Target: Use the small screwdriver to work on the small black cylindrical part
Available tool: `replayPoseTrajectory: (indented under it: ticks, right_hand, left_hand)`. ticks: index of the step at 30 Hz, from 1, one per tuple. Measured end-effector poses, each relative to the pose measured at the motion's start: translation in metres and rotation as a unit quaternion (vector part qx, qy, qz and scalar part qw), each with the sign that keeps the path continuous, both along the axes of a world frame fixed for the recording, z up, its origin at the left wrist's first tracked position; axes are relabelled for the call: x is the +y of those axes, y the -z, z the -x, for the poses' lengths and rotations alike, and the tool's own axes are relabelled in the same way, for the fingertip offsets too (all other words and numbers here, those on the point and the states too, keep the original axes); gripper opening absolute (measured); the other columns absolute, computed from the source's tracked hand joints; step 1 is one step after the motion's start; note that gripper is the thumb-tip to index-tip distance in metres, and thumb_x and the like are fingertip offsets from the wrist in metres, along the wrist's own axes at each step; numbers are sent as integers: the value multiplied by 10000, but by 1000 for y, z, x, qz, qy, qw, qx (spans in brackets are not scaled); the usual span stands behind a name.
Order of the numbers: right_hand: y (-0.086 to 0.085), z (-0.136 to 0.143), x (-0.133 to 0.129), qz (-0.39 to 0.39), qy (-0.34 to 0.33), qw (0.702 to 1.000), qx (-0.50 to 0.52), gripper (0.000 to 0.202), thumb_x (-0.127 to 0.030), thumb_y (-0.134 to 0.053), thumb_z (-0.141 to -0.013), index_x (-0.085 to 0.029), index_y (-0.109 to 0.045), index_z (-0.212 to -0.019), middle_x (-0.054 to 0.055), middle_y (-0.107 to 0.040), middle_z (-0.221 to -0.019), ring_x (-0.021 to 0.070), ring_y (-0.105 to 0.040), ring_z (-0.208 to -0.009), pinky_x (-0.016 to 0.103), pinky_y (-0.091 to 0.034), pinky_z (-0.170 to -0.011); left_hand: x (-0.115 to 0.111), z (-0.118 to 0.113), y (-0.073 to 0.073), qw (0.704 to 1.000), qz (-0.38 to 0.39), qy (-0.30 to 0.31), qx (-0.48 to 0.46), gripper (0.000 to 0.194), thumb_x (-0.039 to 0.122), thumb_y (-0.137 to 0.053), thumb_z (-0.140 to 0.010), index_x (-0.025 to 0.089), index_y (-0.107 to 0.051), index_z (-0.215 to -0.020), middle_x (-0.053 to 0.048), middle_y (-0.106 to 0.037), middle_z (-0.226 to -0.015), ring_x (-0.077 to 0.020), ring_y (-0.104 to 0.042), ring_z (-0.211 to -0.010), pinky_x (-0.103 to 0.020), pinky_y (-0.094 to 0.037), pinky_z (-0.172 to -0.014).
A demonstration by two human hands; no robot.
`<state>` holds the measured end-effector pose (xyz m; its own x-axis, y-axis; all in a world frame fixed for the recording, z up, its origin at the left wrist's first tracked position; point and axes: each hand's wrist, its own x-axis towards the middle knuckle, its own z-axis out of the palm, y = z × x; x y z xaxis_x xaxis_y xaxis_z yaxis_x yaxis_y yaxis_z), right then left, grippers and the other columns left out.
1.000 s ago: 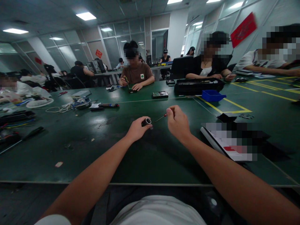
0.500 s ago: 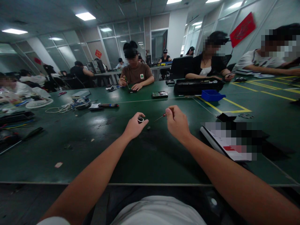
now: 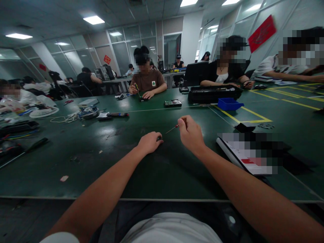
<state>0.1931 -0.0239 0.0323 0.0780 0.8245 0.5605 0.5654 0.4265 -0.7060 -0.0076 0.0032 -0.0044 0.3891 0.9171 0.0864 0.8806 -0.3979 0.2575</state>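
One curled left hand [image 3: 150, 142] holds a dark part [image 3: 159, 138] at its three o'clock; beyond, the right hand [image 3: 190, 134] grips a screwdriver [image 3: 176, 126], tip toward eight o'clock, near the part. Aligning seems in hand; next calls for steadiness.

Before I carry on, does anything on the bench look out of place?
Slightly: a small, flat, pinkish-white scrap lies on the glossy dark-green tabletop, left of the person's left forearm. It resembles stray litter rather than a tool or part.
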Motion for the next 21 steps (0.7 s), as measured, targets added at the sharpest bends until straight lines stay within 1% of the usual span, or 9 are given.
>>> replayPoseTrajectory:
  ticks: [3, 7, 8, 10, 12, 14, 16, 18, 21]
  right_hand:
    - [0, -1, 0, 1, -2, 1000, 0, 254, -406, -405, -987, -219, -562, -919, 47, -651, -756, 206, -590, -679, 337, -377, -652]
    - [-1, -1, -1, 9, -13, 1000, 1, 262, -412, -401, -989, -216, -561, -923, 47, -647, -759, 204, -587, -676, 336, -374, -643]
    - [-1, -1, -2, 10, -17, 1000, 2, 261, -411, -401, -989, -215, -561, -925, 46, -647, -761, 203, -586, -674, 335, -373, -641]
    - [-1, -2, -1, 11, -21, 1000, 4, 257, -408, -402, -988, -216, -560, -925, 45, -647, -762, 202, -585, -674, 335, -372, -640]
    - [-1, -2, -1, 10, -18, 1000, 3, 254, -408, -403, -985, -218, -556, -915, 44, -645, -755, 202, -584, -673, 335, -372, -642]
    - [0, -2, 0, 10, -15, 1000, 0, 253, -411, -404, -984, -220, -553, -911, 44, -646, -751, 204, -585, -672, 336, -372, -643]
    - [1, -3, 1, 7, -14, 1000, 0, 255, -416, -404, -984, -222, -551, -912, 45, -648, -752, 205, -585, -670, 336, -369, -639]
    - [1, -3, 1, 4, -15, 1000, 0, 259, -421, -400, -987, -223, -552, -918, 45, -650, -756, 206, -586, -670, 334, -366, -633]
    - [1, -3, 1, 5, -14, 1000, 0, 259, -418, -397, -989, -221, -555, -926, 46, -652, -756, 206, -587, -668, 335, -364, -632]
  left_hand:
    - [3, 7, -3, 997, 9, -5, -79, 266, 410, -642, -894, 198, -699, -1044, -101, -706, -1026, -262, -651, -940, -374, -481, -803]
    - [9, 21, -12, 979, -7, -46, -199, 299, 420, -679, -860, 192, -728, -1046, -95, -726, -1036, -247, -648, -939, -375, -475, -842]
    - [11, 25, -15, 972, -5, -56, -229, 311, 424, -684, -851, 187, -738, -1045, -99, -728, -1031, -242, -647, -923, -371, -477, -827]
    - [13, 34, -21, 950, 23, -77, -303, 347, 432, -699, -830, 173, -749, -1055, -105, -727, -998, -215, -639, -819, -342, -480, -734]
    - [14, 44, -27, 913, 62, -102, -391, 384, 422, -725, -798, 157, -746, -1076, -101, -715, -955, -165, -594, -686, -293, -445, -614]
    - [16, 58, -31, 864, 88, -130, -478, 393, 385, -751, -764, 147, -741, -1076, -91, -697, -941, -124, -547, -614, -251, -393, -539]
    - [18, 74, -37, 812, 98, -159, -553, 362, 344, -753, -754, 138, -734, -1051, -80, -677, -923, -108, -531, -593, -232, -372, -508]
    - [17, 94, -44, 755, 94, -197, -618, 292, 297, -716, -784, 132, -715, -1025, -63, -653, -875, -107, -522, -571, -232, -370, -489]
    - [11, 128, -58, 677, 72, -272, -680, 147, 208, -616, -858, 130, -666, -972, -27, -596, -759, -116, -501, -538, -249, -376, -486]
